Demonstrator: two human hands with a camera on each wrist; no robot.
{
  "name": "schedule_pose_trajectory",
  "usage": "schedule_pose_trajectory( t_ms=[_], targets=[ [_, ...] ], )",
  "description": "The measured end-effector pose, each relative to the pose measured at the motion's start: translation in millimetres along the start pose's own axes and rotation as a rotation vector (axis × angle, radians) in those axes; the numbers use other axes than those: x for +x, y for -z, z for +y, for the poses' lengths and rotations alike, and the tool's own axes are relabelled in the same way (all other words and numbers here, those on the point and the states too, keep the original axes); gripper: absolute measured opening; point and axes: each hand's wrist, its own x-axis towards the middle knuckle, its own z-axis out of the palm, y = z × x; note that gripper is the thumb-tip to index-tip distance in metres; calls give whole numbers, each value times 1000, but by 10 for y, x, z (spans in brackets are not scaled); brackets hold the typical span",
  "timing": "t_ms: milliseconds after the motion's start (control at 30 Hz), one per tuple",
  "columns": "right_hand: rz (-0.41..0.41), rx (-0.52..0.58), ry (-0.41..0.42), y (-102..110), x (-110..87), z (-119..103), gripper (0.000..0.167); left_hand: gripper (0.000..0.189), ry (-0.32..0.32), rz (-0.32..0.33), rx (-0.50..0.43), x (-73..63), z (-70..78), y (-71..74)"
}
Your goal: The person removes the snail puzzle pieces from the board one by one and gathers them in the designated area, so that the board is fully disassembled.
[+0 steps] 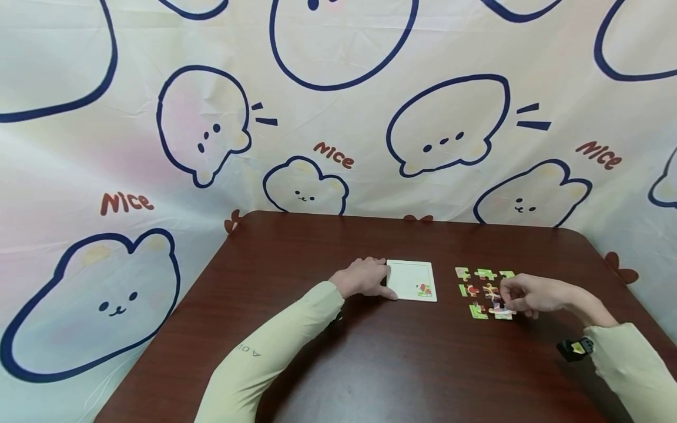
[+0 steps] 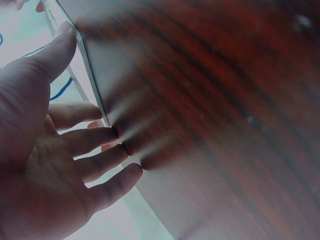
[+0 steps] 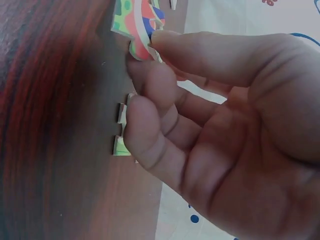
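A square white puzzle tray (image 1: 407, 279) lies flat on the table, with one green-and-red piece (image 1: 424, 289) in its near right corner. My left hand (image 1: 365, 277) rests along the tray's left side, thumb at the near corner and fingers extended at the edge. My right hand (image 1: 536, 294) is over the right side of a group of loose puzzle pieces (image 1: 485, 274). In the right wrist view, its thumb and index finger pinch a pink, blue and green puzzle piece (image 3: 140, 25). Another piece (image 3: 121, 145) lies partly hidden behind the curled fingers.
The dark brown wooden table (image 1: 370, 364) reaches back to a pale cloth backdrop (image 1: 365, 117) with cartoon bears. The loose pieces lie in rough rows right of the tray. A dark wrist device (image 1: 575, 349) sits at my right cuff.
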Motion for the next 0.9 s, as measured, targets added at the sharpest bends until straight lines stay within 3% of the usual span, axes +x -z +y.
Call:
schedule_pose_trajectory(
  t_ms=[300, 900],
  targets=[
    [1, 1, -78, -12, 52, 10, 9, 65, -2, -1, 6, 22, -22, -7],
    [-39, 46, 11, 28, 2, 102, 9, 64, -3, 0, 9, 10, -14, -9]
  ],
)
